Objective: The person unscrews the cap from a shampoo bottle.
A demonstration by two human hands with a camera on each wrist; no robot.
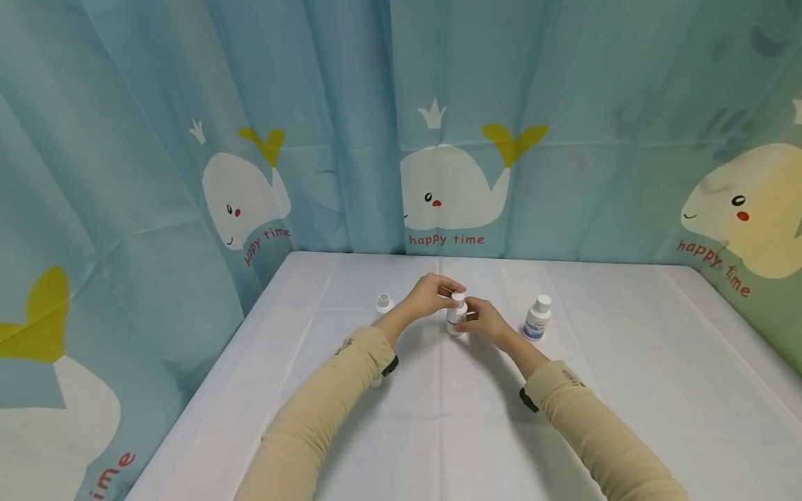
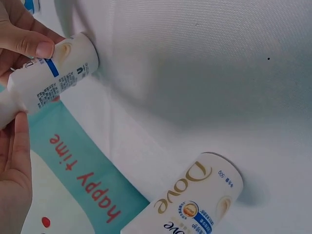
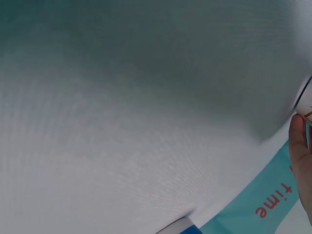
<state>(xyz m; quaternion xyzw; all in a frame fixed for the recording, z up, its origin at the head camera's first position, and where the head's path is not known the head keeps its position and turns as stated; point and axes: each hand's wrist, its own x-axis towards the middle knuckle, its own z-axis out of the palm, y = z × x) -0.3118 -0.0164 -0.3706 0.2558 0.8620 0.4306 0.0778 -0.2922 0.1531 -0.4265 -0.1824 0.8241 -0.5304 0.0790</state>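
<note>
Near the far middle of the table stands a small white Dove bottle (image 1: 456, 323) with a white cap (image 1: 459, 297). My left hand (image 1: 426, 296) pinches the cap from the left with fingers and thumb. Lower down, my right hand (image 1: 490, 323) grips the bottle's body from the right. The left wrist view shows the same bottle (image 2: 61, 73), its printed label facing the camera, with the right thumb (image 2: 39, 48) on its side. At the right wrist view's edge, the right hand (image 3: 300, 146) is partly cut off beside the bottle (image 3: 306, 105).
To the left, another Dove bottle (image 1: 384, 304) stands with its threaded neck bare, partly behind my left forearm. A capped bottle (image 1: 536, 320) stands to the right. A small white thing (image 1: 376, 382) shows under my left sleeve. A whale-print curtain (image 1: 351, 195) hangs behind the white-covered table (image 1: 426, 445).
</note>
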